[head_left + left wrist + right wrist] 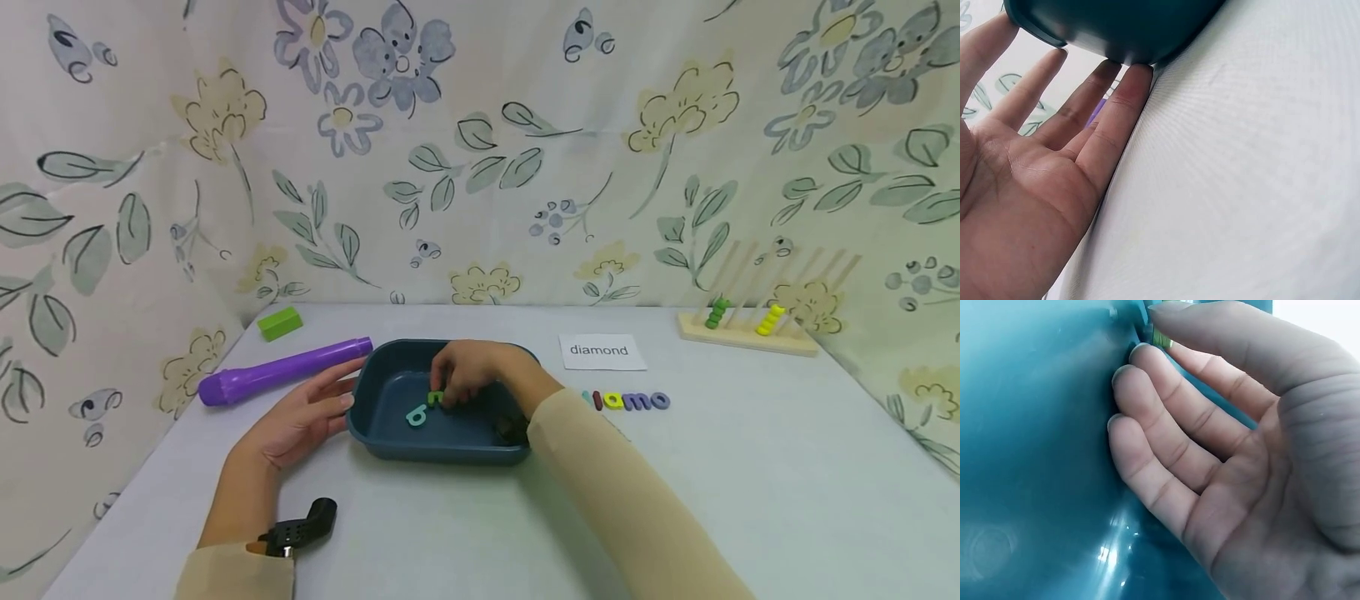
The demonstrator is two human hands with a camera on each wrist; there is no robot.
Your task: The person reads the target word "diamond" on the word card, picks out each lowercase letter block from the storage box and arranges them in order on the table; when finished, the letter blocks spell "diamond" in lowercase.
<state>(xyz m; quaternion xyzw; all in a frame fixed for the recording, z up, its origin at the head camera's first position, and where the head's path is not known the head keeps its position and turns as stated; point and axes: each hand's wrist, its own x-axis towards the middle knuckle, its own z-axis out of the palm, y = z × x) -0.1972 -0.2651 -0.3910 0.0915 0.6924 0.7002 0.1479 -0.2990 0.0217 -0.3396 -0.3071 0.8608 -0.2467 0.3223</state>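
Observation:
My right hand (468, 372) reaches down into a dark blue plastic basin (450, 455). Between its thumb and index finger it pinches a small green letter (435, 397), which looks like an n; in the right wrist view only a green edge (1162, 337) of it shows. A teal letter (416, 415), a b or q shape, lies on the basin floor just left of those fingers. With fairly straight fingers, my left hand (300, 421) touches the basin's left end; the left wrist view shows its fingertips (1140, 78) against the outer wall.
Right of the basin, coloured letters (636, 401) stand in a row, the first partly behind my right sleeve. Behind them lies a card (602, 352) reading "diamond". A purple microphone-shaped toy (281, 372) and a green block (280, 323) lie left; a wooden peg rack (750, 333) stands back right.

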